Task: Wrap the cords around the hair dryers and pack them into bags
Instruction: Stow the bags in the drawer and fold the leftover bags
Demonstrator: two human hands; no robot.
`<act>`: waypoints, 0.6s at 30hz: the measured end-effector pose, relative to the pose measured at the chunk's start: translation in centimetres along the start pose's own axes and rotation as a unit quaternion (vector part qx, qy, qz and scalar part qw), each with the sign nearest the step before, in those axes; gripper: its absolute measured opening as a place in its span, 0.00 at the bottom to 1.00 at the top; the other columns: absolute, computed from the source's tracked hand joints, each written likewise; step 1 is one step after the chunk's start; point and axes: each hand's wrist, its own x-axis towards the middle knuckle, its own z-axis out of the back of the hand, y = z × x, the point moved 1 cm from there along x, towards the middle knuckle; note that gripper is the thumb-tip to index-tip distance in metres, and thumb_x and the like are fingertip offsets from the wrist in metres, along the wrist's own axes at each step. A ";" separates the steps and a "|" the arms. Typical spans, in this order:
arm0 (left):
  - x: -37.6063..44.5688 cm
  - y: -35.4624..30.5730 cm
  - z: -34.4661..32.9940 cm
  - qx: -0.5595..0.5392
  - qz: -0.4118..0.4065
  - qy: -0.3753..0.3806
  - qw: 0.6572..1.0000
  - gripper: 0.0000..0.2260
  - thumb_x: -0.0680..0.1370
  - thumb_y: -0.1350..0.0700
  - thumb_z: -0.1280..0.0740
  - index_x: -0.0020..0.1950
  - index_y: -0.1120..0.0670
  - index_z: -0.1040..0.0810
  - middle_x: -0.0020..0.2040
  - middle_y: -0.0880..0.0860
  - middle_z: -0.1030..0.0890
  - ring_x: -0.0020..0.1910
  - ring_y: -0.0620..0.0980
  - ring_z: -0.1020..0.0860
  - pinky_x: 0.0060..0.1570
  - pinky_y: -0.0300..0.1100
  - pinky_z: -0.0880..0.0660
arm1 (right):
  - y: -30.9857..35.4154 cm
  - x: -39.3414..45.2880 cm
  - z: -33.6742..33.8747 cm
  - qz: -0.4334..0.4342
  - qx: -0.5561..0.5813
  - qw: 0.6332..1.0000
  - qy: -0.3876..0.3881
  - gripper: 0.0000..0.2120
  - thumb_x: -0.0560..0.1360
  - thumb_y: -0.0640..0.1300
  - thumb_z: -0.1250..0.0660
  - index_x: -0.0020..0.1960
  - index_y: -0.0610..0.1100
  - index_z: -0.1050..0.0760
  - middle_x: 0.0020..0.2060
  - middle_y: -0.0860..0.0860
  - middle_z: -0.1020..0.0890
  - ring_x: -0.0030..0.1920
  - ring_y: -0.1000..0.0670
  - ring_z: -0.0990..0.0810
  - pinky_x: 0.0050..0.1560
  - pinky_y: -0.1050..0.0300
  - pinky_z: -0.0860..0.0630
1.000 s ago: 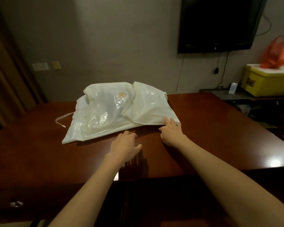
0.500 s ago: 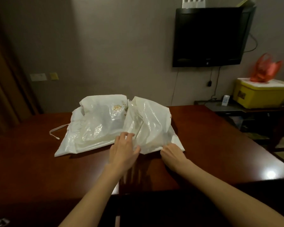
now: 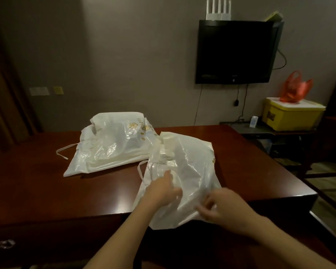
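Bags are what I have in front of me, two white plastic ones on the table (image 3: 37,187). I take the table as my landmark. At its near left front a drawer knob (image 3: 7,244) shows, blurred. Far bag (image 3: 109,144) lies on the table's left-centre, toward the back edge, puffed up, gold flower print on its upper right, a white tie string (image 3: 63,152) trailing off its left side onto the wood. What is inside it, I cannot tell. Near bag (image 3: 190,171) lies on the table's front right part, its lower end hanging over the front edge, its top left corner just beside the far bag, maybe overlapping. A string loop sits at its left side.

My left hand (image 3: 161,191) is on the near bag's left part, above the table's front edge, fingers curled into the plastic, gripping a fold. My right hand (image 3: 219,205) is at the bag's lower right, also over the front edge, thumb and fingertips pinching the plastic. No dryer visible, hidden or not there, cannot tell.

Behind the table, on the wall: a TV (image 3: 235,53), dark, with a white router (image 3: 218,9) on top. Right of the table a low stand holds a yellow box (image 3: 291,117) with a red bag (image 3: 295,88) on its lid.
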 end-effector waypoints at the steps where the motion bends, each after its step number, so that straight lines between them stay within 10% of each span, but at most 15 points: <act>1: 0.0 0.5 0.4 -0.036 0.001 -0.015 0.999 0.36 0.76 0.48 0.33 0.79 0.52 0.46 0.73 0.53 0.30 0.68 0.55 0.29 0.65 0.46 0.33 | -0.9 1.2 0.3 -0.043 0.047 0.997 -0.051 0.23 0.75 0.63 0.42 0.38 0.47 0.21 0.39 0.52 0.19 0.35 0.55 0.23 0.41 0.61 0.24; 4: 0.5 2.0 1.1 -0.104 0.023 -0.046 0.993 0.38 0.75 0.50 0.30 0.79 0.54 0.47 0.67 0.54 0.25 0.64 0.54 0.26 0.55 0.40 0.31 | -4.1 5.5 -0.1 -0.179 0.138 0.961 -0.159 0.18 0.74 0.60 0.35 0.50 0.44 0.24 0.49 0.50 0.24 0.43 0.56 0.25 0.43 0.65 0.28; 9: 2.7 1.8 1.6 -0.251 0.050 -0.060 0.965 0.36 0.76 0.51 0.29 0.78 0.54 0.43 0.59 0.53 0.24 0.58 0.52 0.25 0.56 0.41 0.30 | -6.7 9.4 -0.7 -0.367 0.420 0.824 -0.099 0.42 0.69 0.61 0.29 0.71 0.36 0.37 0.68 0.41 0.29 0.64 0.41 0.28 0.62 0.45 0.28; 14: 4.7 1.2 2.5 -0.193 0.092 -0.015 0.977 0.23 0.75 0.47 0.29 0.64 0.55 0.33 0.55 0.50 0.27 0.57 0.51 0.28 0.60 0.45 0.30 | -7.1 10.8 0.1 -0.368 0.438 0.819 -0.034 0.52 0.59 0.69 0.29 0.74 0.41 0.38 0.70 0.43 0.31 0.68 0.39 0.30 0.66 0.42 0.31; 18: 5.4 3.1 4.6 -0.040 0.110 -0.065 0.991 0.36 0.72 0.40 0.30 0.73 0.56 0.38 0.68 0.56 0.27 0.67 0.58 0.29 0.63 0.50 0.29 | -7.2 11.6 0.6 -0.368 0.476 0.797 -0.043 0.41 0.70 0.62 0.30 0.73 0.40 0.37 0.69 0.43 0.31 0.67 0.40 0.31 0.65 0.46 0.33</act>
